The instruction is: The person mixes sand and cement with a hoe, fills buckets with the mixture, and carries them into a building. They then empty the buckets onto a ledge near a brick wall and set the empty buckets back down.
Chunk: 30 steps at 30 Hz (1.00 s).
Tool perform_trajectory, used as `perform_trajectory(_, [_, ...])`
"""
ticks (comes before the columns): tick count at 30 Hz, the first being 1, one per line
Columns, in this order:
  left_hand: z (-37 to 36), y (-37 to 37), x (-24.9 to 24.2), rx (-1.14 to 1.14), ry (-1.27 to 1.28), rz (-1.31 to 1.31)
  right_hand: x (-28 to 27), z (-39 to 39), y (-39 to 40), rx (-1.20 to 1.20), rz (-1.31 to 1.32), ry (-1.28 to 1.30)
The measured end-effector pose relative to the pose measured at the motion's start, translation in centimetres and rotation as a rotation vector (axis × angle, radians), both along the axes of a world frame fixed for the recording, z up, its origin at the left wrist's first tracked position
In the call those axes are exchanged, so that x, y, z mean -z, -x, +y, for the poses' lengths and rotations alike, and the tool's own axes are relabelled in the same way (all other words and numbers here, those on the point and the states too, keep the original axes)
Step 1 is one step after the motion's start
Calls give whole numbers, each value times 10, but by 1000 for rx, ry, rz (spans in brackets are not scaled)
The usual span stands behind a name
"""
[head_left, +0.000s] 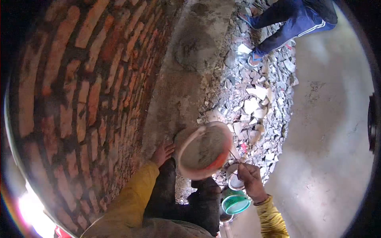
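Note:
A round basin (205, 150) of grey mortar-like mix, with a patch of orange-red on its lower right rim, sits in front of my knees. My left hand (163, 154) is to its left by the foot of the brick wall, fingers stretched out. To the right of the basin, my right hand (252, 180) is closed on a thin dark rod (234, 155) that reaches to the basin's rim; I cannot tell what the rod belongs to. Just below that hand stand a small whitish container (235, 180) and a green bucket (236, 203).
A brick wall (83, 103) rises along my left. Broken tiles and rubble (258, 99) run beside the concrete strip (178, 83). Another person in blue trousers (285, 27) stands on the rubble. Smooth grey floor (325, 131) lies to the right.

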State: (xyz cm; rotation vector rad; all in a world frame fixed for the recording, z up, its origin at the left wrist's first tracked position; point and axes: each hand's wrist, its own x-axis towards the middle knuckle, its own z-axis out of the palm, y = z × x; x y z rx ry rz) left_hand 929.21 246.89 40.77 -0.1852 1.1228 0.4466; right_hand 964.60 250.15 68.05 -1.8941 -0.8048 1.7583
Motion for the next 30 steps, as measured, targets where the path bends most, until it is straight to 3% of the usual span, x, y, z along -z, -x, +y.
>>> perform_trajectory(2, [33,-1,9,611,-760,241,-31,42,4,-2,173,41])
perform_trajectory(4, [42,-27,-41,597,-800,285,-35,80,20,-38,189,-127])
perform_trajectory(5, [103,-42,-32,592,-831,343,-33,97,25,-37,185,-115])
perform_trajectory(8, [117,-45,-78,592,-941,528,-11,147,50,-265,120,-238])
perform_trajectory(9, [106,-39,-93,585,-977,585,7,156,61,-266,111,-231])
perform_trajectory(10, [147,-54,-92,569,-1010,645,29,166,71,-275,100,-222])
perform_trajectory(12, [198,-73,-90,528,-1075,767,75,199,89,-318,33,-460])
perform_trajectory(17, [329,-107,-65,499,-1136,1049,267,255,111,-218,-122,-599])
perform_trajectory(18, [307,-103,-6,498,-1113,1050,306,272,113,-249,-184,-696])
perform_trajectory(22, [326,-53,262,-561,-396,162,419,373,107,-34,-309,-376])
perform_trajectory(23, [310,-48,314,-796,-197,-72,434,392,105,147,-175,-291])
perform_trajectory(24, [324,-49,330,-794,-188,-72,446,409,102,329,-43,-211])
perform_trajectory(25, [335,-51,344,-801,-165,-31,462,416,97,328,-49,-202])
perform_trajectory(27, [352,-55,349,-810,-138,16,499,421,87,350,-166,-408])
perform_trajectory(29, [360,-62,290,-597,-513,247,506,414,85,390,-161,-370])
perform_trajectory(30, [386,-67,216,-476,-186,464,506,413,84,424,-155,-369])
